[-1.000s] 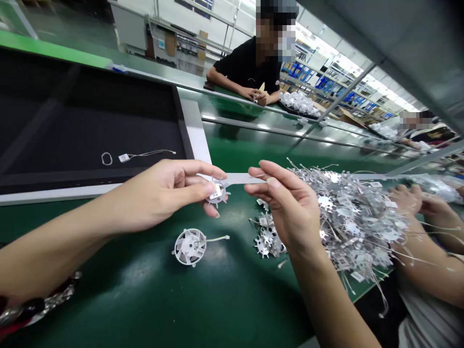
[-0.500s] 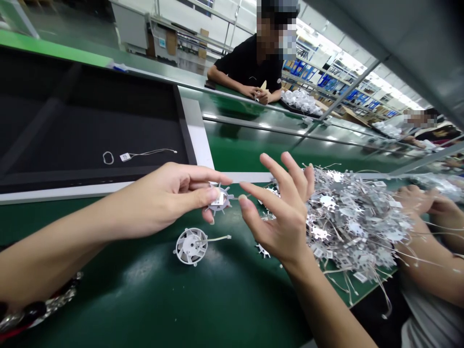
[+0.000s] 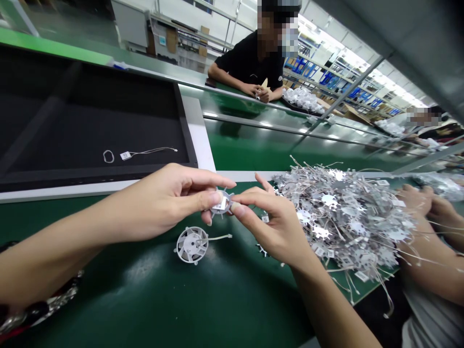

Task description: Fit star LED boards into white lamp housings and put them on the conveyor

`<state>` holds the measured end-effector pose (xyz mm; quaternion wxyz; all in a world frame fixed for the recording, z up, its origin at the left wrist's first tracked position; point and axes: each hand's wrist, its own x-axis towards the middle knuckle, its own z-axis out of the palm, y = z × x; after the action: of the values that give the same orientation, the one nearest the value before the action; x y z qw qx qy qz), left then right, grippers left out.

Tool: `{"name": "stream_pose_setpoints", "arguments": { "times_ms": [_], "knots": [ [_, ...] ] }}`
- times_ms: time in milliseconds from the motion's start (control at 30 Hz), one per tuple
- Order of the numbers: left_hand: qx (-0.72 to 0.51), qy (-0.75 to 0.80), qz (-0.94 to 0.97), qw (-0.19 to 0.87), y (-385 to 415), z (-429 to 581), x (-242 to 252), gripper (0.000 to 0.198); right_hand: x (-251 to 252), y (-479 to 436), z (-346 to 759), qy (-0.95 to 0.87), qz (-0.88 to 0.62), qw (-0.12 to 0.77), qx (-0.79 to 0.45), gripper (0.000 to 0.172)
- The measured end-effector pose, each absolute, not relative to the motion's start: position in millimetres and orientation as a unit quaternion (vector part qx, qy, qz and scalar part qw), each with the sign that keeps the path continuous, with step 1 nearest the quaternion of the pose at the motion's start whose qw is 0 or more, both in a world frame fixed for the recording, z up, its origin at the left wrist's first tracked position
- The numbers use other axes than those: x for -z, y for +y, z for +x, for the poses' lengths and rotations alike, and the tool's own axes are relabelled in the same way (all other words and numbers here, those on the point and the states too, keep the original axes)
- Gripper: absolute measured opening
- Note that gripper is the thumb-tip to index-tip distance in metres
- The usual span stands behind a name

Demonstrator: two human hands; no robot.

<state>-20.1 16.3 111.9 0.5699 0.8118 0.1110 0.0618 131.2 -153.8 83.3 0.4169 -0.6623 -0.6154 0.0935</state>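
Note:
My left hand (image 3: 181,200) pinches a small round metal plate (image 3: 225,209) with spiky tabs around its rim and a white label on its face. From the other side my right hand (image 3: 277,220) has its thumb and index finger closed at the plate's right edge; whether a wire is between them I cannot make out. Below the hands, a white round fan (image 3: 192,245) lies on the green tabletop, its short cable pointing right. A big heap of similar spiked plates with wires (image 3: 348,217) spreads to the right of my right hand.
A black-lined tray (image 3: 90,121) at the left holds a small ring (image 3: 108,156) and a labelled tag with wires (image 3: 125,155). Another person's arms (image 3: 427,222) rest beside the heap at right. Across the bench a person in black (image 3: 250,63) handles something small near white parts (image 3: 302,99).
My right hand has moved left and its spread fingers have closed at the plate's right edge. My left hand still holds the plate in nearly the same place.

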Motion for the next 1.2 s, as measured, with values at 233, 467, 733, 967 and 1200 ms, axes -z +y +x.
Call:
{"name": "stream_pose_setpoints", "arguments": {
  "times_ms": [233, 467, 733, 967, 1200],
  "knots": [
    [-0.067, 0.108, 0.831, 0.542, 16.2, -21.4, -112.2, 0.031, -85.0, -151.7, 132.3, -0.593, -0.648, 0.445, -0.173, 0.011],
    [-0.047, 0.094, 0.815, 0.569, 19.2, -21.4, -111.1, 0.031, -87.0, -154.5, 136.9, -0.582, -0.628, 0.45, -0.254, 0.014],
    [-0.025, 0.081, 0.811, 0.579, 19.5, -23.7, -113.4, 0.029, -88.0, -156.5, 136.5, -0.572, -0.612, 0.465, -0.285, 0.009],
    [-0.041, 0.09, 0.829, 0.55, 24.9, -22.2, -113.4, 0.031, -90.6, -156.1, 136.2, -0.55, -0.632, 0.467, -0.283, 0.022],
    [-0.02, 0.15, 0.918, 0.367, 32.3, -32.3, -129.8, 0.032, -90.1, -157.9, 147.9, -0.534, -0.647, 0.508, -0.197, 0.023]
  ]
}}
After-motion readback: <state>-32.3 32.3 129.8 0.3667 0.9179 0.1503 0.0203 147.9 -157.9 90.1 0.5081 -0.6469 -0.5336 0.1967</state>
